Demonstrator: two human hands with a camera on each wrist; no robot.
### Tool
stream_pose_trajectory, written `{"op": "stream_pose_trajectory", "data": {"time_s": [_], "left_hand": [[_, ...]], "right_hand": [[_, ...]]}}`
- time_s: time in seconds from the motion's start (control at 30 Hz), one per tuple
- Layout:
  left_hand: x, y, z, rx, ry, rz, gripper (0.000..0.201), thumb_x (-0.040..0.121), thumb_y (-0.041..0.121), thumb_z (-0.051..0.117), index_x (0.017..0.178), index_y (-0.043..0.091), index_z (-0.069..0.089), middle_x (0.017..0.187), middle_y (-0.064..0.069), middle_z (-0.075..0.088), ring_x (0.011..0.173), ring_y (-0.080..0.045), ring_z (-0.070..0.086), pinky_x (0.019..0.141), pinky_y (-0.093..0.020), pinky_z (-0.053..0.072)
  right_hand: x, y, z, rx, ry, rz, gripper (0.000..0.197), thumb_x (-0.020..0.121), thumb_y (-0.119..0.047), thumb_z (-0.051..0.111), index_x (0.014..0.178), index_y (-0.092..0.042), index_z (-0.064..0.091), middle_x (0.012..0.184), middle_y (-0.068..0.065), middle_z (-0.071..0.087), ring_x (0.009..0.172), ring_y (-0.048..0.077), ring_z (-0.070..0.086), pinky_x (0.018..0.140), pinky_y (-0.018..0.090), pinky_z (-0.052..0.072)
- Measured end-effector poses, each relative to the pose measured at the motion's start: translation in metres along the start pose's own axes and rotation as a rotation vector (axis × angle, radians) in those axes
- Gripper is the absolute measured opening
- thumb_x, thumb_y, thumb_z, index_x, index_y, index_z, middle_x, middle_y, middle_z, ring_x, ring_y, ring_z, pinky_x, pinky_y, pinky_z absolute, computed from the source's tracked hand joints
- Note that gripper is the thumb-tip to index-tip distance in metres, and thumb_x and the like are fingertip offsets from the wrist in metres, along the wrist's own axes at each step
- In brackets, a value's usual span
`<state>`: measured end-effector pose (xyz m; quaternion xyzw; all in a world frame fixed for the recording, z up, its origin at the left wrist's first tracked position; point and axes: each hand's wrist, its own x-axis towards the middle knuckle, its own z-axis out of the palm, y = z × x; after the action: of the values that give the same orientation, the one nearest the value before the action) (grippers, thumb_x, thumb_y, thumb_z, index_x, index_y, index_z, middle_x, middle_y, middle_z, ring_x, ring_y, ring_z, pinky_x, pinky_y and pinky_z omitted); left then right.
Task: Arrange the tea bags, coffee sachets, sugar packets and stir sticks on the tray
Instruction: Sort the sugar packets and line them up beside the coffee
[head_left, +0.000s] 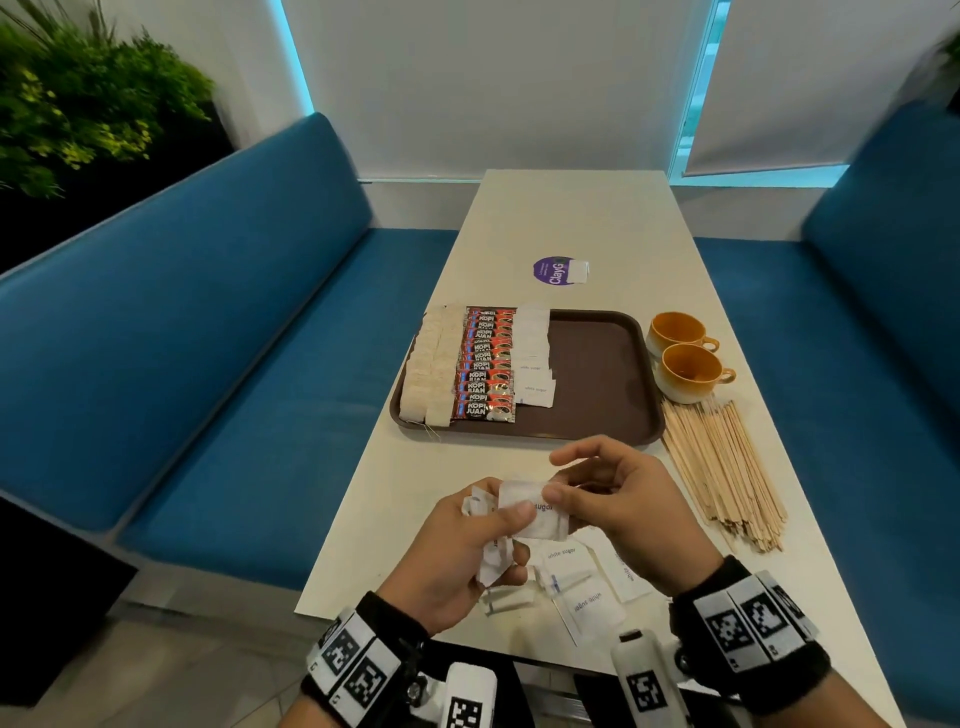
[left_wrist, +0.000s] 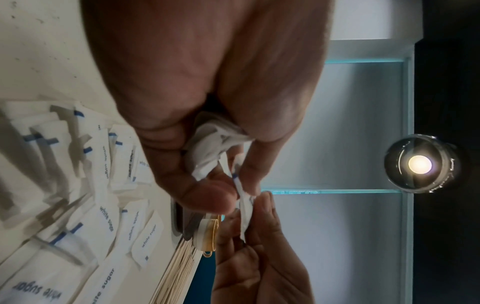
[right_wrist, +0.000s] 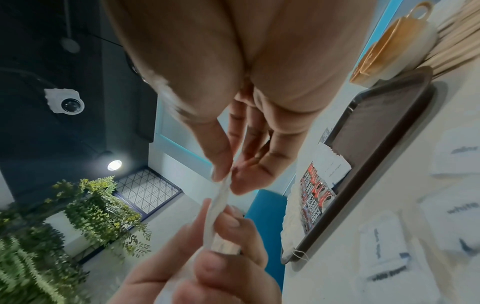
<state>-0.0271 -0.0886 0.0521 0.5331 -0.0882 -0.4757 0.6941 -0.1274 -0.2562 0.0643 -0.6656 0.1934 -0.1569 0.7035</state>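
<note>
I had my left hand (head_left: 462, 551) clutching a bunch of white paper sugar packets (head_left: 530, 512) above the table's near edge, right hand (head_left: 618, 499) pinching the top one; best peeled singly toward the brown plastic tray (head_left: 597, 374).

"KOPI JUAN" printed in white on each red coffee sachet (head_left: 483, 364) stacked in a column on the tray (head_left: 597, 374). "white sugar" in small blue letters on the sugar packets on the tray (head_left: 535, 387), on the loose sugar packets (head_left: 571, 577) lying on the table (head_left: 571, 218), and partly readable as "sugar" on the held packet (head_left: 535, 512). "ClayG" on a purple round sticker (head_left: 553, 271) on the table.
</note>
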Motion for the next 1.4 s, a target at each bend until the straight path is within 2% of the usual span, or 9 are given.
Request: {"op": "stream_pose_trajectory", "data": {"time_s": [0.13,0.27,0.43,0.63,0.77,0.87,1.07,1.17,1.4], "left_hand": [[0.0,-0.001,0.0,-0.031,0.027,0.029,0.021,0.083,0.003,0.075,0.092,0.007,0.056,0.079,-0.015,0.061,0.062,-0.026,0.058,0.054,-0.032,0.053],[0.002,0.0,-0.001,-0.052,0.065,0.035,0.023,0.081,0.002,0.076,0.088,0.007,0.055,0.085,-0.02,0.063,0.063,-0.029,0.061,0.056,-0.033,0.055],[0.0,0.001,0.001,-0.036,0.105,0.04,0.015,0.091,0.016,0.072,0.083,0.01,0.062,0.087,-0.02,0.066,0.066,-0.029,0.062,0.06,-0.035,0.056],[0.004,0.004,0.002,0.0,0.181,0.099,0.033,0.098,0.027,0.064,0.066,0.02,0.068,0.082,-0.017,0.068,0.063,-0.028,0.061,0.056,-0.032,0.051],[0.006,0.004,0.003,-0.058,0.213,0.065,0.027,0.103,0.032,0.057,0.092,0.011,0.069,0.089,-0.02,0.07,0.064,-0.03,0.061,0.058,-0.035,0.049],[0.01,0.002,-0.002,-0.099,0.228,0.043,0.041,0.102,0.04,0.057,0.109,0.001,0.063,0.093,-0.022,0.069,0.066,-0.031,0.06,0.059,-0.036,0.049],[0.015,-0.005,-0.012,-0.024,0.127,0.073,0.033,0.069,0.005,0.084,0.093,0.007,0.061,0.08,-0.016,0.058,0.064,-0.025,0.058,0.058,-0.032,0.05],[0.019,-0.006,-0.014,-0.043,0.145,0.082,0.033,0.069,0.003,0.083,0.095,0.006,0.063,0.077,-0.016,0.061,0.066,-0.025,0.058,0.059,-0.032,0.051],[0.029,-0.002,-0.02,-0.091,0.2,0.07,0.034,0.074,0.002,0.08,0.102,0.003,0.06,0.079,-0.016,0.063,0.066,-0.026,0.057,0.06,-0.032,0.052]], "right_hand": [[0.0,0.001,-0.001,0.001,0.045,-0.041,0.016,0.083,0.001,0.078,0.094,0.002,0.066,0.085,0.019,0.072,0.073,0.041,0.069,0.064,0.04,0.062],[-0.004,0.004,-0.003,-0.105,-0.081,-0.1,0.024,0.083,0.017,0.07,0.084,-0.005,0.078,0.087,0.013,0.074,0.074,0.031,0.071,0.071,0.042,0.063],[-0.005,0.002,-0.002,-0.181,-0.053,-0.112,0.028,0.08,0.006,0.08,0.101,-0.013,0.081,0.101,-0.002,0.076,0.07,0.027,0.073,0.075,0.036,0.062],[-0.004,0.001,-0.001,-0.179,-0.03,-0.097,0.04,0.077,0.005,0.083,0.109,-0.019,0.079,0.102,-0.005,0.074,0.069,0.025,0.075,0.078,0.03,0.061],[-0.002,0.001,-0.001,-0.184,-0.033,-0.087,0.039,0.077,0.003,0.084,0.109,-0.02,0.079,0.101,-0.003,0.074,0.07,0.023,0.075,0.078,0.026,0.06],[0.0,0.002,-0.004,-0.177,-0.014,-0.095,0.039,0.077,0.0,0.084,0.11,-0.019,0.078,0.1,0.0,0.074,0.071,0.024,0.076,0.077,0.025,0.059],[0.006,0.003,-0.009,-0.166,0.011,-0.085,0.037,0.076,-0.005,0.086,0.11,-0.018,0.078,0.094,0.002,0.076,0.073,0.025,0.076,0.078,0.031,0.062],[0.011,0.004,-0.013,-0.196,0.013,-0.072,0.037,0.076,-0.007,0.086,0.109,-0.021,0.078,0.084,0.004,0.077,0.069,0.022,0.074,0.072,0.024,0.059],[0.032,0.004,-0.015,-0.221,0.021,-0.071,0.036,0.078,-0.005,0.083,0.11,-0.021,0.078,0.093,-0.001,0.077,0.071,0.019,0.073,0.071,0.023,0.059]]}}
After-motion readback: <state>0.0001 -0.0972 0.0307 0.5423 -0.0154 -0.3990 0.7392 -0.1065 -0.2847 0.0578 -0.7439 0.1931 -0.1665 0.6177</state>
